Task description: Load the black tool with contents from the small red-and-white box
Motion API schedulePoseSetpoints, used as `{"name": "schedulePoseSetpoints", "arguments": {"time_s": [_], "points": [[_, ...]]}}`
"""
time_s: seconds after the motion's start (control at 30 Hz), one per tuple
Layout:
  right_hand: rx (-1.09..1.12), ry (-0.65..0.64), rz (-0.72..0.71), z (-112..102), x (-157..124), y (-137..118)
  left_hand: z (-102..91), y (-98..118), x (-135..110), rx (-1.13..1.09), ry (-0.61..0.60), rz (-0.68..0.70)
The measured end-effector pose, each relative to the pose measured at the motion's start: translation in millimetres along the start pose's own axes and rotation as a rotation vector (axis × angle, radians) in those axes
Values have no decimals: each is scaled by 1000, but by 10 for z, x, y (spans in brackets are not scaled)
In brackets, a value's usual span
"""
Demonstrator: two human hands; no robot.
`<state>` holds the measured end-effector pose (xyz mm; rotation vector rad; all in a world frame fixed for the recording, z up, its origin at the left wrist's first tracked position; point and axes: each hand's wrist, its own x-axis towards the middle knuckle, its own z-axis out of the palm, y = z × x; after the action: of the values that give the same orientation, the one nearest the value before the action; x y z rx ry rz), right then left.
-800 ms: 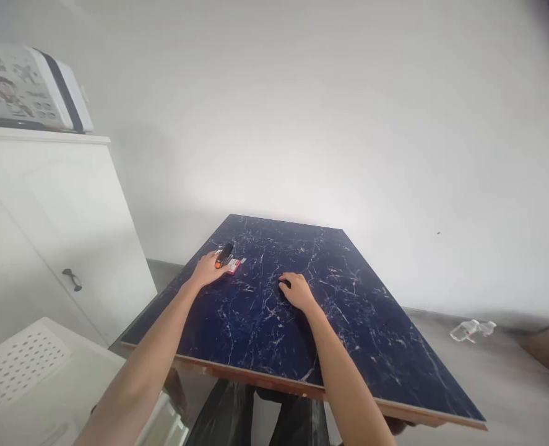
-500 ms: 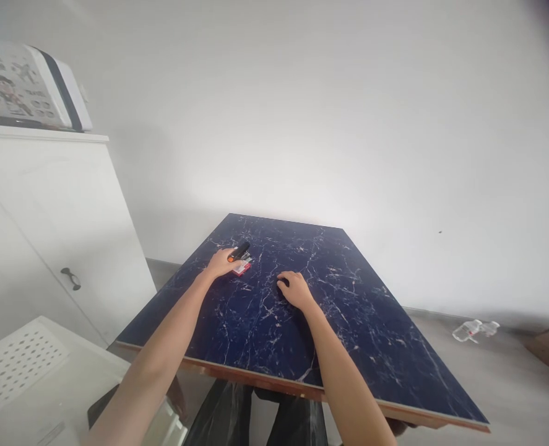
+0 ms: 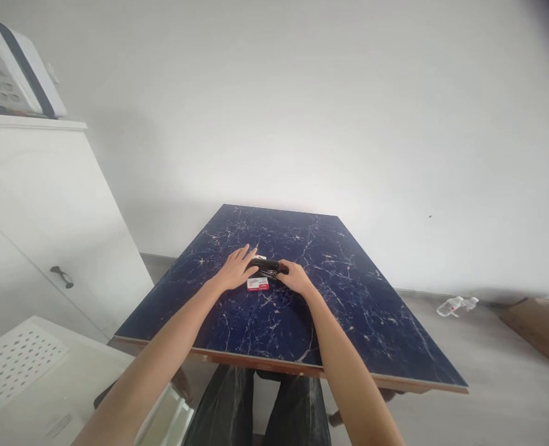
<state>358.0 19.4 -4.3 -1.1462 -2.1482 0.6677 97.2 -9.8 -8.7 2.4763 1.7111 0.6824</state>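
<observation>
— Now, at the middle of the dark blue marble table [image 3: 348,310]: a black stapler [image 3: 265,267], lying flat and crosswise, between both hands
— Held how?
— Left hand [image 3: 237,271] open, fingers [image 3: 246,253] stretched out and slightly spread, resting against the stapler's left end. Right hand [image 3: 295,279] touching the right end, curled over it; cannot tell whether closed around it or merely laid on top
— Anything beside it?
— A small red-and-white box [image 3: 258,284], flat on the table, just in front of the stapler on the near side, between the two hands. Looks to touch or nearly touch the stapler; too small to settle
— And around the table?
— To the left, a white cabinet [image 3: 33,217] with a dark handle [image 3: 61,276], and on its top a printed white carton [image 3: 5,80]. Lower left, a white perforated plastic surface [image 3: 18,365]. On the grey floor [image 3: 488,384] to the right, well apart from the table, a clear plastic bottle [image 3: 455,305] on its side and, further right, a flat piece of brown cardboard [image 3: 534,328]. Behind everything, a plain white wall [image 3: 302,93]
</observation>
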Motion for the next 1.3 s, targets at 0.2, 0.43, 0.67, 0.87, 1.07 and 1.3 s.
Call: {"name": "schedulePoseSetpoints", "arguments": {"time_s": [0.2,0.43,0.67,0.87,1.07,1.3], "points": [[-54,-74,-48,-71,-42,-77,40,25,-55,20,-28,-94],[-11,-35,7,-121,-19,-6,14,9,-71,-17,94,-50],[-56,26,149,-621,-163,149,-17,-125,-45,-49,132,-161],[-117,-318,177,-691,-280,164,-47,-64,-88,-63,130,-185],[-147,-31,156,-513,-223,223,-63,-113,-82,-140,110,-172],[125,231,173,-461,-195,236,-101,-185,-94,-258,44,-121]]}}
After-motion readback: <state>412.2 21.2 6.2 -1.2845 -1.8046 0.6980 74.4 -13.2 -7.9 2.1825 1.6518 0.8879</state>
